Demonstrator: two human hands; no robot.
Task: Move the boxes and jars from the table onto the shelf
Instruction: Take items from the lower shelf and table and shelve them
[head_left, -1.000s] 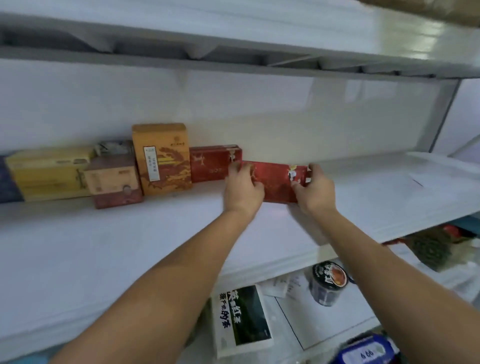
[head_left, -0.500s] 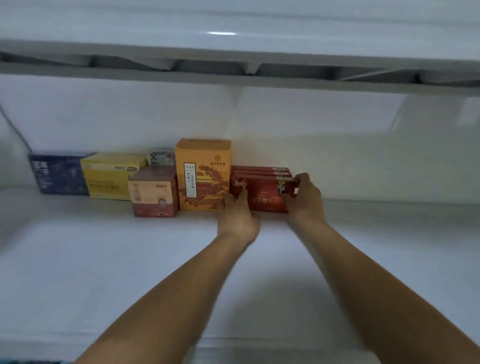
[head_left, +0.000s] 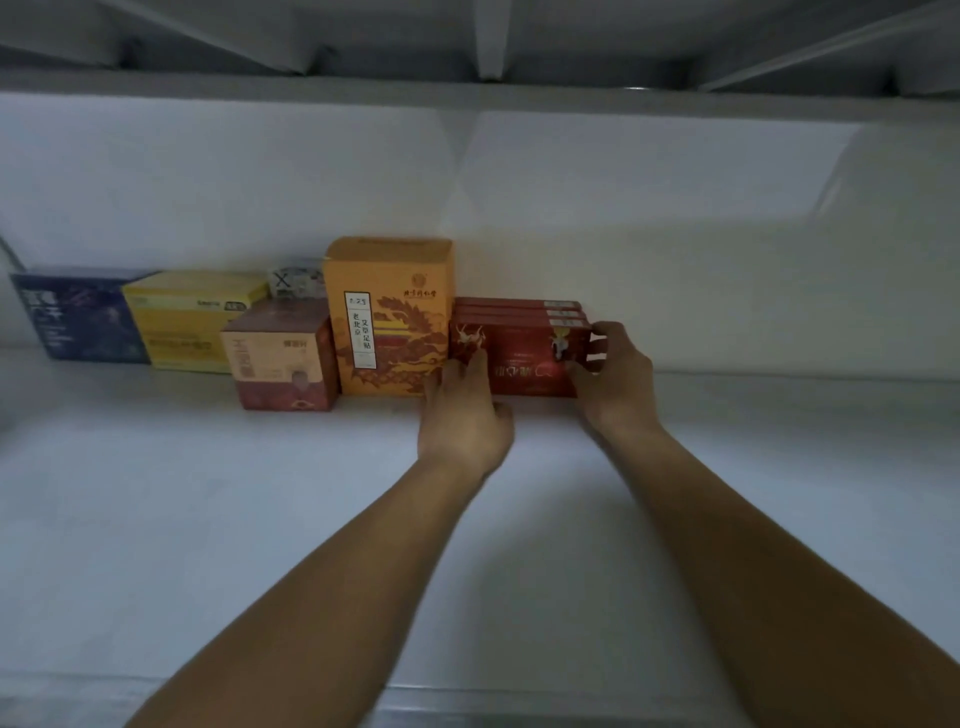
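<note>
Both hands reach to the back of the white shelf (head_left: 208, 519), where a front red box (head_left: 524, 364) stands on its long edge with its printed face towards the camera. Two more red boxes (head_left: 514, 306) stand directly behind it, only their top edges showing, and the group sits against the back wall (head_left: 675, 208). The left hand (head_left: 465, 410) lies with its fingers stretched out, their tips touching the lower left part of the box's face. The right hand (head_left: 615, 374) grips the box's right end, thumb on the front face and fingers curled round the end.

Just left of the red boxes, touching or nearly so, stands a tall orange box (head_left: 389, 317) with a white label strip. Next to it, set a little further forward, is a small maroon-and-cream box (head_left: 280, 358). Behind that one a small pale box (head_left: 296, 278) marked with an X peeks out. Further left come a yellow box (head_left: 192, 322) and then a dark blue box (head_left: 78, 314). The ribbed underside of the upper shelf (head_left: 467, 47) spans the top of the view
</note>
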